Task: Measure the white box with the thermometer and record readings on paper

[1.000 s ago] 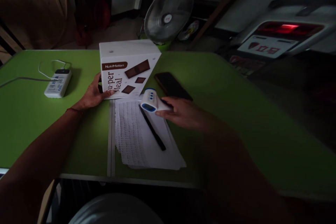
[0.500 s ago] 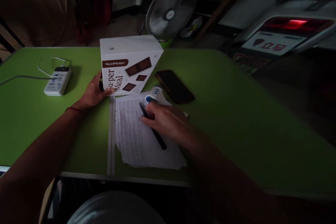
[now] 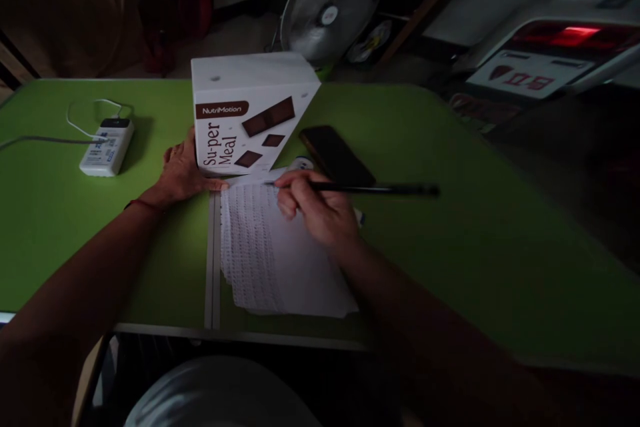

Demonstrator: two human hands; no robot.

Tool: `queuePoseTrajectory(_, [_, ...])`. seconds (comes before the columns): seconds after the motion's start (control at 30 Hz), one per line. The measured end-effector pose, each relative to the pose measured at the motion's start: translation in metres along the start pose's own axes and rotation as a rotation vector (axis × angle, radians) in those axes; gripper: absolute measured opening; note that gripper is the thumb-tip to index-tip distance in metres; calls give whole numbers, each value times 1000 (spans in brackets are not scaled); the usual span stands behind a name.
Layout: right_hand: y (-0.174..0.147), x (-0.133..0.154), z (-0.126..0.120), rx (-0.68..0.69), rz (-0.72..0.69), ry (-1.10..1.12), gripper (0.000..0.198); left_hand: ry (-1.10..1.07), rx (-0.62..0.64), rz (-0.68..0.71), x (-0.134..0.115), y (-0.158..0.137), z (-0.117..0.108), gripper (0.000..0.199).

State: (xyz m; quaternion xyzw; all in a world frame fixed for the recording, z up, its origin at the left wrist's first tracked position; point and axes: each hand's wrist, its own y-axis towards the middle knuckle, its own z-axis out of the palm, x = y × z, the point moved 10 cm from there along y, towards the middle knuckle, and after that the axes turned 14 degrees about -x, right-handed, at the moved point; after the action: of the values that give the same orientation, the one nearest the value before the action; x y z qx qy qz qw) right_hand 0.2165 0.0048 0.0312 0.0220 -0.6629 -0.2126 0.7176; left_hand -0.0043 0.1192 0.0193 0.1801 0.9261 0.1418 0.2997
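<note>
My right hand [image 3: 320, 208] is closed around a black pen [image 3: 395, 189], which lies nearly level, its tip at the top of a stack of handwritten paper sheets [image 3: 300, 267]. Dense rows of writing fill the left part of the top sheet. Beside the white NutriMotion box [image 3: 280, 83] is my left hand [image 3: 181, 170], fingers spread against its left side and thumb stretched over the paper's top left corner. Mostly hidden behind my right hand lies a white and blue handheld device [image 3: 301, 163]. A dark phone [image 3: 337, 155] rests just beyond it.
A white power strip [image 3: 107, 149] with cables lies at the left of the green table [image 3: 450, 247]. Beyond the far edge stands a fan [image 3: 330, 13]. At the right back is a vehicle's rear with a lit red lamp [image 3: 575, 35].
My right hand has picked up the pen from the paper and brought its tip to the sheet's top. My left thumb has slid from the box's front down to the paper's corner.
</note>
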Motion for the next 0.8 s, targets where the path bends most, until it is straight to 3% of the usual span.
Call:
queuePoseTrajectory(0.07, [1,-11,0,-23,82,5,42,53,4,-66,2,-1,-1,131])
queuePoseTrajectory(0.17, [3,-27,-8,-80,146,-104,25,73,9,-74,0,0,-2,135])
queuePoseTrajectory(0.3, [5,-31,-13,-87,41,-282,4,60,8,-39,-1,1,0,137])
queuePoseTrajectory(0.47, [3,-32,-8,-45,-47,-361,8,58,-7,-56,2,1,0,139])
queuePoseTrajectory(0.8, [3,-39,-7,-43,-64,-402,5,83,24,-80,3,0,5,142])
